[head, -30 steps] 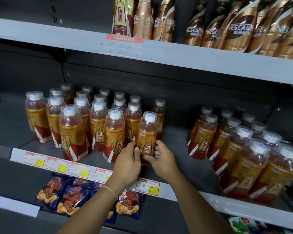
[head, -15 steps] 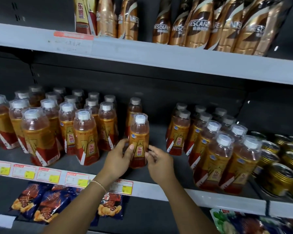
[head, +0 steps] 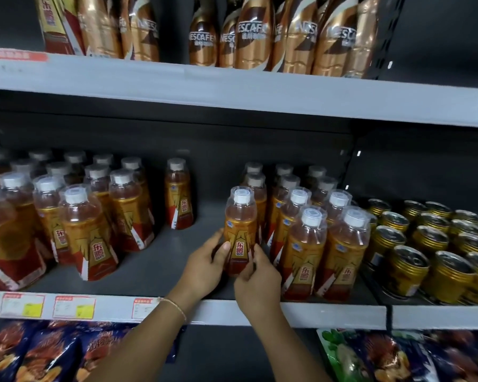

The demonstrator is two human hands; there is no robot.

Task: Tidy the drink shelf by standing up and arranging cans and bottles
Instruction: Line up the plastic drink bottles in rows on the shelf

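An orange drink bottle [head: 240, 224] with a white cap stands upright on the grey middle shelf [head: 160, 271], touching the left side of the right-hand group of the same bottles [head: 315, 238]. My left hand [head: 204, 267] grips its lower left side. My right hand [head: 255, 282] pinches its lower right side. One single bottle [head: 178, 195] stands alone further back in the gap. A larger group of the same bottles [head: 75, 216] fills the shelf's left part.
Gold cans [head: 431, 244] stand in rows at the right end of the shelf. Brown coffee bottles [head: 260, 31] line the upper shelf. Snack bags [head: 47, 354] lie on the shelf below. Price labels [head: 73, 307] run along the front edge.
Both hands have carried the bottle to the right, from beside the left group across the gap to the right group. The view has turned right, bringing the cans into sight.
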